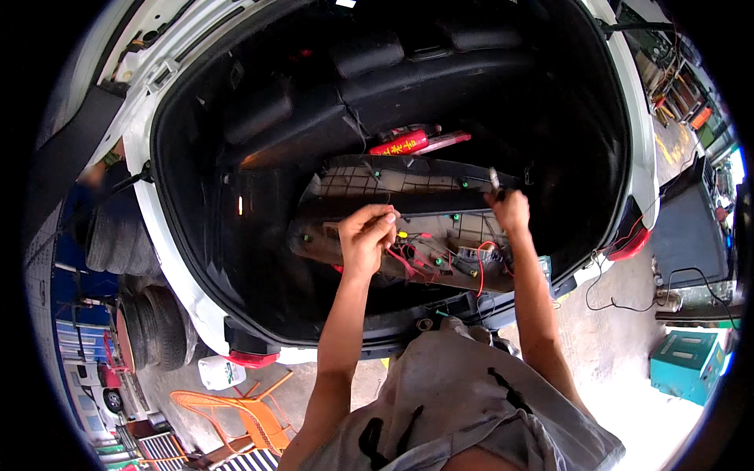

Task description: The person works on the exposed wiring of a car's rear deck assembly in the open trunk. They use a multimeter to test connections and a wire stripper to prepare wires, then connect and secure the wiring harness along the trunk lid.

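Over a dark plastic trim panel (pixel 330 188) lying in the open car boot, my left hand (pixel 369 239) has its fingers curled in a pinch on something small or thin that I cannot make out. To its right, my right hand (pixel 510 212) grips a pale, slim tool (pixel 494 179), held upright above the panel's right end. Green clips (pixel 464 184) dot the panel. Red wires (pixel 481 271) with a yellow connector (pixel 402 235) run among parts fixed on its near section, just right of my left hand.
Red objects (pixel 399 144) lie behind the panel. The boot's rim (pixel 169 220) surrounds my work. Stacked tyres (pixel 161 330), a white jug (pixel 221 372) and an orange chair (pixel 267 424) stand outside at the left. A dark cabinet (pixel 689 224), cables and a teal box (pixel 685 363) are at the right.
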`<action>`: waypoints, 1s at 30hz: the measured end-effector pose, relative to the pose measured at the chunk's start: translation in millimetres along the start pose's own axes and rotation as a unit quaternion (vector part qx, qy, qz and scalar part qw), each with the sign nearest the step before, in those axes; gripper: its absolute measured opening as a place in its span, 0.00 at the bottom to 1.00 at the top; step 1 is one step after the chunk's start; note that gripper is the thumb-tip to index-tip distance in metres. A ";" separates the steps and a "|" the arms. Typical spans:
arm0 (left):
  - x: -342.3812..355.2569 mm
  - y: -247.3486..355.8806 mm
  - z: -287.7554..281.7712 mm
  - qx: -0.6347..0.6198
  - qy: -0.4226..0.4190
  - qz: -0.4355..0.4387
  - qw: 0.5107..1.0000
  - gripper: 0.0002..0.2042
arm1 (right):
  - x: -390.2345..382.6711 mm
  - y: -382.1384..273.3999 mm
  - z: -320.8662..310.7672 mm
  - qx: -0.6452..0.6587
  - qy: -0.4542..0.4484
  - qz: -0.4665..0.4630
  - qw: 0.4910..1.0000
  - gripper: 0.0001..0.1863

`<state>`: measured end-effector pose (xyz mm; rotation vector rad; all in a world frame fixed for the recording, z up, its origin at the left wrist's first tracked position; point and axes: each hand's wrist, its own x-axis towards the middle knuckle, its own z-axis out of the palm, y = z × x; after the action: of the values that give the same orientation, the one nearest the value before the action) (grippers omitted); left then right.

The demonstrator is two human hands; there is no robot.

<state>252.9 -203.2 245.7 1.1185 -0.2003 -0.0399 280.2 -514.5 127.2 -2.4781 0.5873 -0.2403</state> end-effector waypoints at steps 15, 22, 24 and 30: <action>6.9 -13.1 -2.5 0.117 0.000 -0.073 0.990 0.04 | -81.4 -114.3 -33.3 0.063 -0.018 -0.396 0.916 0.11; 6.0 -15.1 -2.3 0.103 0.012 -0.067 0.992 0.03 | -83.5 -112.4 -36.6 0.065 -0.015 -0.400 0.914 0.10; 5.7 -15.0 -0.5 0.117 0.001 -0.073 0.990 0.03 | -84.6 -111.9 -37.3 0.066 -0.013 -0.399 0.914 0.10; 4.0 -14.3 4.0 0.171 -0.013 -0.081 0.982 0.03 | -80.8 -111.7 -40.1 0.006 0.000 -0.429 0.903 0.10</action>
<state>257.1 -213.6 235.1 1.4767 -0.1424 -0.1705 236.5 -414.8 220.9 -2.5656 -0.5497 -0.5678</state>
